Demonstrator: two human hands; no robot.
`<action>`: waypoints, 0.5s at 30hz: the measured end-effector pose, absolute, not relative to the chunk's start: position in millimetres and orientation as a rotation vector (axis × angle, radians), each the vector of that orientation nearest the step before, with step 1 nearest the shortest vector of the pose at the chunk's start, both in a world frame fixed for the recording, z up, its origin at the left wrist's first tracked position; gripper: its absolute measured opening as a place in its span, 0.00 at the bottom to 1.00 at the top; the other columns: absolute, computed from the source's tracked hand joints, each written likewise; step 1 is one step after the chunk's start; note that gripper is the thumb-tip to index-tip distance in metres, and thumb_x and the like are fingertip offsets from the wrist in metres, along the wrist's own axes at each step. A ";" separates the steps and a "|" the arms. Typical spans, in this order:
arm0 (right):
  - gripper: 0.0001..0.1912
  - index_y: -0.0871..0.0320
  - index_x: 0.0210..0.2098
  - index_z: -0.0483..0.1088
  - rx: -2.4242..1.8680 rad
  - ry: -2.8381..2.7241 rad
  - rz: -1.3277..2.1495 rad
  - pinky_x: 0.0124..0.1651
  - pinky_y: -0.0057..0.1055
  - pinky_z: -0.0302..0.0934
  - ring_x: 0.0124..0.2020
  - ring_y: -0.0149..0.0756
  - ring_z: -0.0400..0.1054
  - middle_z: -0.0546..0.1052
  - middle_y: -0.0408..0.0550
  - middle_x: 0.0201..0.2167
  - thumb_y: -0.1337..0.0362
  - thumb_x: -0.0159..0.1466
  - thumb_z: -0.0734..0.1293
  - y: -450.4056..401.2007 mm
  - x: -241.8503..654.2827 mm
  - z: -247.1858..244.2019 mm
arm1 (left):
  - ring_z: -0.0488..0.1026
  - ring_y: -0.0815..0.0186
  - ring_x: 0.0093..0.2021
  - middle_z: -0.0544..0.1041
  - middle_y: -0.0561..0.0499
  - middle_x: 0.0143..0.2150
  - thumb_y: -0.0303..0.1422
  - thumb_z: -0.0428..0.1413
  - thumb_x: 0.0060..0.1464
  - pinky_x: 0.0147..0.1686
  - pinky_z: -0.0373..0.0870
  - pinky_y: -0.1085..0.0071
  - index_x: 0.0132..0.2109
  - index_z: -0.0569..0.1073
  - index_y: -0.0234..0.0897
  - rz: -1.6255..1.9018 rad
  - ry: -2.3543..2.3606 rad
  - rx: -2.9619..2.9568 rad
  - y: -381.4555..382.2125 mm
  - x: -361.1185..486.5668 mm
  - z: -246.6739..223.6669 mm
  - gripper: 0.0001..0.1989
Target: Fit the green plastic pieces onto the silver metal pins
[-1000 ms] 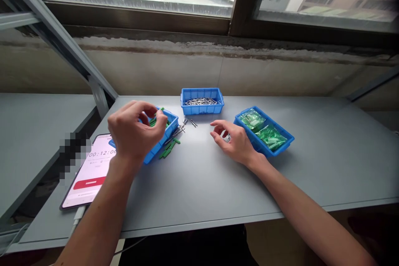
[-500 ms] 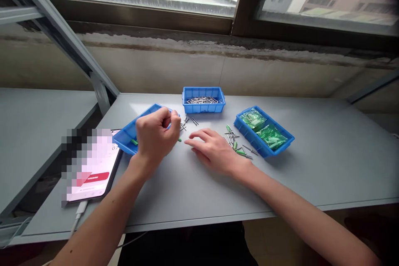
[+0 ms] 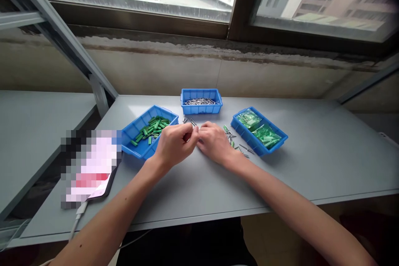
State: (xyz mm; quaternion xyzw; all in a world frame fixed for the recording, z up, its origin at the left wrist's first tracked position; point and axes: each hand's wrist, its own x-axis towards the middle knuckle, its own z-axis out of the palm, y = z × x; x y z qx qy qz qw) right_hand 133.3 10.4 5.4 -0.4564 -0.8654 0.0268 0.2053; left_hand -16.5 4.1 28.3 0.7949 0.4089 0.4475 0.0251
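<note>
My left hand (image 3: 175,143) and my right hand (image 3: 215,141) meet at the fingertips over the middle of the desk. Both are closed, and whatever sits between their fingers is hidden. To the left of my left hand stands a blue bin (image 3: 137,152) with several small green plastic pieces (image 3: 156,124) in it. Just beyond the hands lie a few thin metal pins (image 3: 192,121). Beside my right hand is a loose pile of metal pins with green pieces (image 3: 230,134).
A blue bin (image 3: 202,109) of metal pins stands at the back. Another blue bin (image 3: 260,149) at the right holds bags of green pieces (image 3: 266,135). A phone (image 3: 96,166) with a white cable (image 3: 80,212) lies at the left on the grey desk (image 3: 311,162).
My left hand has moved right and down, away from the left bin, uncovering its green pieces. My right hand's fingers have closed and now meet the left hand.
</note>
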 end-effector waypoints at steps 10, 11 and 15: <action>0.14 0.56 0.48 0.71 -1.303 -1.910 0.688 0.40 0.31 0.65 0.41 0.35 0.70 0.76 0.48 0.40 0.65 0.64 0.62 7.6 179.1 16.5 | 0.61 0.73 0.20 0.67 0.58 0.23 0.35 0.53 0.56 0.23 0.56 0.75 0.35 0.66 0.37 1.069 1.498 2.291 0.6 -4.1 11.8 0.07; 0.13 0.55 0.47 0.72 -1.288 -1.870 0.732 0.41 0.31 0.65 0.41 0.35 0.70 0.76 0.49 0.41 0.64 0.65 0.62 8.5 180.1 16.0 | 0.63 0.73 0.21 0.68 0.58 0.24 0.36 0.53 0.56 0.24 0.58 0.75 0.39 0.67 0.37 1.022 1.512 2.276 1.3 -4.0 10.9 0.07; 0.09 0.56 0.42 0.73 -1.205 -1.755 0.833 0.42 0.31 0.67 0.40 0.34 0.72 0.77 0.47 0.40 0.63 0.64 0.63 9.3 178.0 16.6 | 0.67 0.71 0.25 0.73 0.55 0.29 0.34 0.52 0.58 0.28 0.61 0.75 0.42 0.70 0.39 0.930 1.469 2.343 3.4 -5.0 6.3 0.07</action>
